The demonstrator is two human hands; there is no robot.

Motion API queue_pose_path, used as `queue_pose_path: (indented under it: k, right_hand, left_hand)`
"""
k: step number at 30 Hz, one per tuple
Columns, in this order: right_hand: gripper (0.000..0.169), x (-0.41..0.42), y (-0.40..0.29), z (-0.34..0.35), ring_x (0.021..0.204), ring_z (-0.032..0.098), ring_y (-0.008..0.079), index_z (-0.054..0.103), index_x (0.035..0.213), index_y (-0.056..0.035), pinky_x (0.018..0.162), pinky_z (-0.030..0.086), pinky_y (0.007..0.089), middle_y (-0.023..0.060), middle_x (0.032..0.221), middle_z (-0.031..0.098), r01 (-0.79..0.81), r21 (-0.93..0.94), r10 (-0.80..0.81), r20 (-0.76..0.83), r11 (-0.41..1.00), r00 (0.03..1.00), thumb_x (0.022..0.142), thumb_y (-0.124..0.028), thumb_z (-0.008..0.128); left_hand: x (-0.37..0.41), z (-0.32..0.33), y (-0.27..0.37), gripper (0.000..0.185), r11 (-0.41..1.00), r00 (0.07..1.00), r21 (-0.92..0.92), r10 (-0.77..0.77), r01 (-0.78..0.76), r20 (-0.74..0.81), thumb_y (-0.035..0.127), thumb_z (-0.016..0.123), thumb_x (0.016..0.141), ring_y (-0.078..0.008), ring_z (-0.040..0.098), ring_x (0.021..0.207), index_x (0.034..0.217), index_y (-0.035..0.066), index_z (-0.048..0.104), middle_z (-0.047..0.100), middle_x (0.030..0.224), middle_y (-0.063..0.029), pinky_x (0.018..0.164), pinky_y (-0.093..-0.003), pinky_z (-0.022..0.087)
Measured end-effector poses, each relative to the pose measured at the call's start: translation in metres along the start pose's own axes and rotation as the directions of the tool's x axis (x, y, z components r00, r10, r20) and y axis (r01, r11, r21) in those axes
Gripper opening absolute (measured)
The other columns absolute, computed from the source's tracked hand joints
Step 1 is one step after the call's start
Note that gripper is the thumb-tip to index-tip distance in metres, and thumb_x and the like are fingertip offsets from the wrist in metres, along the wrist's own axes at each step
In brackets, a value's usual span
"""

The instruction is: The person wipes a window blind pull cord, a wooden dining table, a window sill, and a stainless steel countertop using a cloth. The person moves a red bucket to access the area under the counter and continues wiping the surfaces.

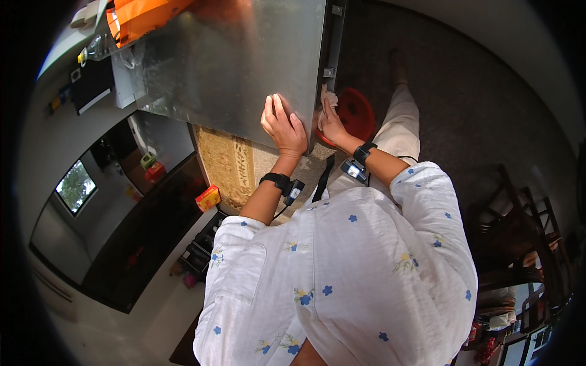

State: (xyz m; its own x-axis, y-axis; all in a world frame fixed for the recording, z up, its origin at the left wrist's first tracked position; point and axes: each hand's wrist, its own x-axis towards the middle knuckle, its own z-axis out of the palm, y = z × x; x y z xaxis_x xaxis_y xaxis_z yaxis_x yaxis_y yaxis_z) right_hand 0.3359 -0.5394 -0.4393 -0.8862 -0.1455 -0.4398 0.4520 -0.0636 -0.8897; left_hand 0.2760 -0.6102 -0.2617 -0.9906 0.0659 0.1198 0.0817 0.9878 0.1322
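Observation:
My left hand point(286, 128) rests flat near the corner of a large, smooth grey panel point(219, 68) that looks like the top of an appliance or cabinet. Its fingers are spread a little and hold nothing. Over the panel's right edge, my right hand point(333, 126) grips a crumpled pale cloth point(328, 98) and presses it by the dark side face point(326, 50). What the cloth touches there is partly hidden. Beyond that hand a red plastic basin point(359, 112) sits low, its inside in shadow.
An orange bag point(142, 18) and a clear plastic bottle with a yellow cap point(94, 49) lie at the panel's far left. A large dark screen or mirror point(137, 228) reflects the room at left, with a red-yellow box point(208, 198) beside it. Dark wooden chairs point(517, 224) stand right.

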Motion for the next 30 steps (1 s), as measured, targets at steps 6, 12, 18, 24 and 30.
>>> queue_pose_path:
  k: [6, 12, 18, 24, 30]
  right_hand:
    - [0.093, 0.029, 0.040, 0.012, 0.066, 0.059, 0.0252, -0.016, 0.157, -0.0237, 0.054, 0.046, 0.0369, 0.0128, 0.088, 0.060, -0.433, 0.412, 0.378, 0.212, 0.802, 0.901, 0.091, 0.001, 0.045]
    - [0.093, 0.024, 0.009, 0.002, 0.055, 0.047, 0.0161, -0.018, 0.157, -0.0276, 0.045, 0.038, 0.0322, 0.0034, 0.074, 0.050, -0.571, 0.552, 0.493, 0.301, 0.608, 0.816, 0.091, 0.001, 0.042]
    - [0.090, 0.011, 0.006, -0.003, 0.081, 0.059, 0.0278, -0.006, 0.160, -0.0267, 0.049, 0.043, 0.0348, 0.0164, 0.122, 0.055, -0.658, 0.492, 0.516, 0.407, 0.570, 0.753, 0.088, 0.004, 0.039]
    - [0.074, 0.059, 0.050, 0.003, 0.059, 0.046, 0.0191, 0.015, 0.153, -0.0235, 0.044, 0.034, 0.0303, 0.0084, 0.085, 0.051, -0.547, 0.531, 0.516, 0.224, 0.647, 0.827, 0.089, 0.005, 0.038]
    - [0.055, 0.064, 0.020, -0.019, 0.049, 0.040, 0.0151, 0.034, 0.138, -0.0195, 0.041, 0.030, 0.0291, 0.0047, 0.072, 0.048, -0.642, 0.557, 0.586, 0.309, 0.527, 0.749, 0.089, 0.006, 0.037]
  left_hand:
    - [0.001, -0.002, 0.002, 0.058, 1.000, 1.000, -0.002, 0.000, 0.000, -0.001, 0.021, 0.043, 0.093, -0.0400, 0.034, 0.132, 0.146, -0.002, 0.040, 0.035, 0.149, -0.0226, 0.112, -0.0487, 0.025]
    - [0.001, -0.002, -0.001, 0.062, 1.000, 1.000, -0.001, 0.007, -0.007, -0.005, 0.020, 0.048, 0.090, -0.0411, 0.035, 0.129, 0.146, -0.003, 0.039, 0.034, 0.150, -0.0227, 0.111, -0.0502, 0.026]
    - [-0.002, -0.001, -0.004, 0.062, 1.000, 1.000, -0.004, 0.002, -0.002, -0.011, 0.020, 0.048, 0.089, -0.0410, 0.036, 0.129, 0.146, -0.002, 0.039, 0.034, 0.150, -0.0224, 0.111, -0.0504, 0.027]
    - [0.003, -0.004, 0.003, 0.059, 1.000, 1.000, -0.011, -0.004, 0.004, 0.015, 0.021, 0.044, 0.092, -0.0409, 0.034, 0.131, 0.146, -0.003, 0.039, 0.034, 0.149, -0.0233, 0.112, -0.0495, 0.025]
    - [0.002, -0.002, 0.001, 0.060, 0.999, 0.999, -0.015, -0.034, 0.034, 0.034, 0.019, 0.044, 0.091, -0.0410, 0.033, 0.132, 0.146, -0.003, 0.039, 0.034, 0.150, -0.0239, 0.112, -0.0502, 0.024]
